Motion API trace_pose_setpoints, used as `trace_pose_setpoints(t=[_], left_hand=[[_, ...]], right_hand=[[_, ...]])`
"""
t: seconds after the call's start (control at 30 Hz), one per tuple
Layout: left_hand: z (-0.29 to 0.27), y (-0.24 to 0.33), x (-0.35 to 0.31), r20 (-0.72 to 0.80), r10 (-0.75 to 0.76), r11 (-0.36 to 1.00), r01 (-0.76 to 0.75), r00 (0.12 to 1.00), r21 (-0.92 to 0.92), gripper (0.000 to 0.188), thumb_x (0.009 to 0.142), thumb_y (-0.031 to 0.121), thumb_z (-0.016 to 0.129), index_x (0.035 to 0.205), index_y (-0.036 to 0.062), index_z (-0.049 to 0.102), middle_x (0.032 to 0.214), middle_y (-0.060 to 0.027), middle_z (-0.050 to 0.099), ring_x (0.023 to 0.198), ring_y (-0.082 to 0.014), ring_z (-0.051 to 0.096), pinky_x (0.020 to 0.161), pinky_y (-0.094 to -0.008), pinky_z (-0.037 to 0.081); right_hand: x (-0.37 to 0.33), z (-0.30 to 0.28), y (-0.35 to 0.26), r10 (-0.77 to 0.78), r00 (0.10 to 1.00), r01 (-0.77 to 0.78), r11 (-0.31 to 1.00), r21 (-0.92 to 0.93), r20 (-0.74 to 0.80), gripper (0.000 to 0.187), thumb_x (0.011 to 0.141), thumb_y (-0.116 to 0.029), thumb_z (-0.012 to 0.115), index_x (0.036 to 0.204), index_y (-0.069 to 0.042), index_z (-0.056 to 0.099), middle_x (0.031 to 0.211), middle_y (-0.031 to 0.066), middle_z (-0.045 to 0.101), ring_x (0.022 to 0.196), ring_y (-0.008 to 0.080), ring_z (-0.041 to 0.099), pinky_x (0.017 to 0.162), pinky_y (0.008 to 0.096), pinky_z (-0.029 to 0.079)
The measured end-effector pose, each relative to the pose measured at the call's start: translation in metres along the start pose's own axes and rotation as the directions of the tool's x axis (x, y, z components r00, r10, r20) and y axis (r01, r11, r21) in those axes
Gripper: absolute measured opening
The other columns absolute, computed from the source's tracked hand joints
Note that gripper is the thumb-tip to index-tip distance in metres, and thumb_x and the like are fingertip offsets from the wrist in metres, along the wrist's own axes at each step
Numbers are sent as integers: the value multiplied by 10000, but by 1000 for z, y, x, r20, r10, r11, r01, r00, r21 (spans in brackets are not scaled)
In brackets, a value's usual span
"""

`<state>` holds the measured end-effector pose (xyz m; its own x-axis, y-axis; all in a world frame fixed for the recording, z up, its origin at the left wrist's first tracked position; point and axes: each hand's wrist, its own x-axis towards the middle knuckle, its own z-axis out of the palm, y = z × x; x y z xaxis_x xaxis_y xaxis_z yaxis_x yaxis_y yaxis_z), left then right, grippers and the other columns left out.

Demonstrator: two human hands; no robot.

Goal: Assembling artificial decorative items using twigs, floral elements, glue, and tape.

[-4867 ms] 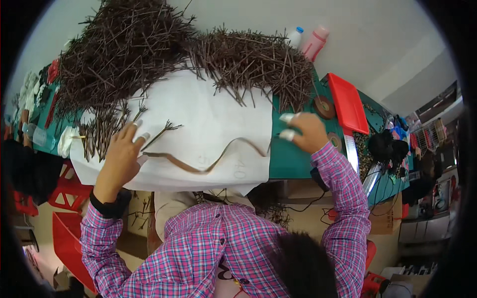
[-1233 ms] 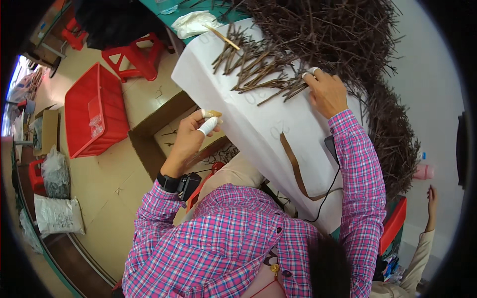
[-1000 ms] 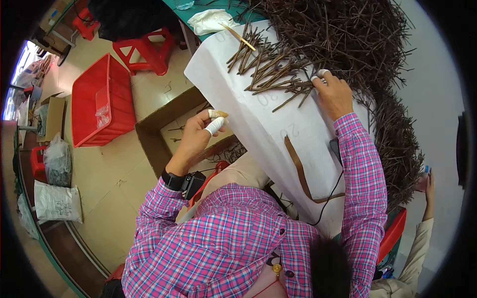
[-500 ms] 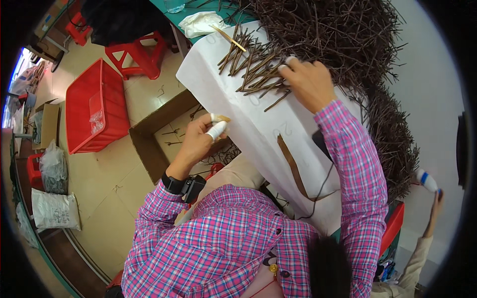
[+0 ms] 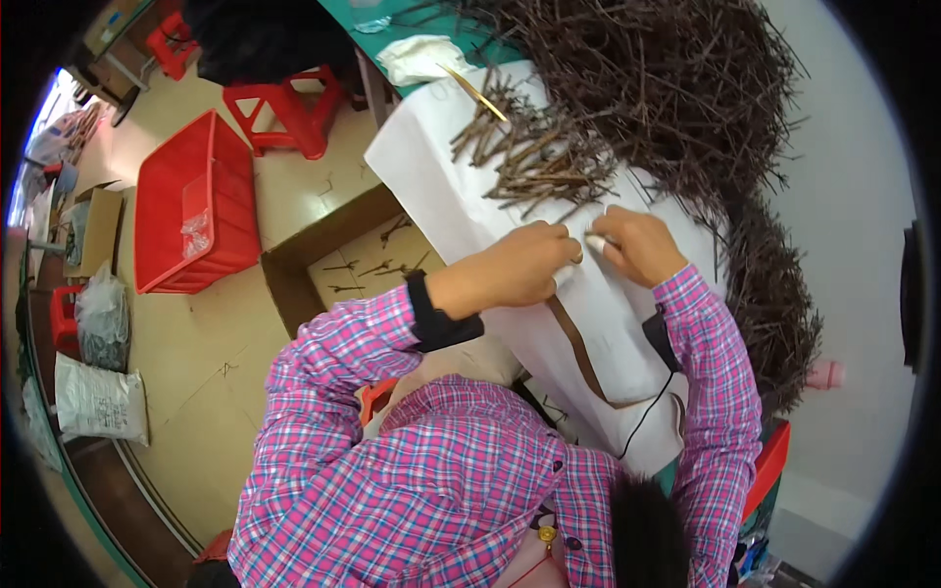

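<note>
The left hand (image 5: 534, 263), back toward the camera and fingers curled narrow, is held above a white paper sheet (image 5: 436, 147); its fingertips are mostly hidden, and whether anything is gripped cannot be told. Just beside it, the right hand (image 5: 637, 243) is kept with thumb and forefinger bent near each other, white wrapping seen at the tips; contents, if any, cannot be made out. A long flat brown strip (image 5: 578, 348) is laid along the sheet, its upper end lost near the left hand, its lower part curved toward the right sleeve. A loose cluster of short brown twigs (image 5: 549, 162) is spread on the sheet beyond the hands, overlapped so the pieces cannot be counted. A thin yellowish stick (image 5: 475, 93) is rested at its left side, near a crumpled white cloth (image 5: 421, 59). The large dark brown twig heap (image 5: 647, 78) is cut off by the top edge, as is a clear container (image 5: 371, 15) on the green table (image 5: 402, 24). The black object (image 5: 662, 338) by the right wrist is partly covered by the sleeve. A pink bottle (image 5: 826, 375) is half hidden behind the heap.
</note>
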<state>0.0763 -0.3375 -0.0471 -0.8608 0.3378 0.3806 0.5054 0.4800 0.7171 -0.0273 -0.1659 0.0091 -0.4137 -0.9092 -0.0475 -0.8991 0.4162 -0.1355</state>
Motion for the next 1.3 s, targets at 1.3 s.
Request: trace_pose_setpoints(t=[1.3], left_hand=[[-167, -172, 12, -298, -922, 386, 504, 249, -772, 133, 756, 38, 470, 848, -31, 537, 737, -118, 580, 563, -169, 559, 451, -239, 431]], right_hand=[[164, 14, -17, 133, 921, -83, 985, 149, -366, 144, 733, -113, 526, 830, -6, 533, 689, 172, 567, 661, 356, 543, 583, 425, 414]])
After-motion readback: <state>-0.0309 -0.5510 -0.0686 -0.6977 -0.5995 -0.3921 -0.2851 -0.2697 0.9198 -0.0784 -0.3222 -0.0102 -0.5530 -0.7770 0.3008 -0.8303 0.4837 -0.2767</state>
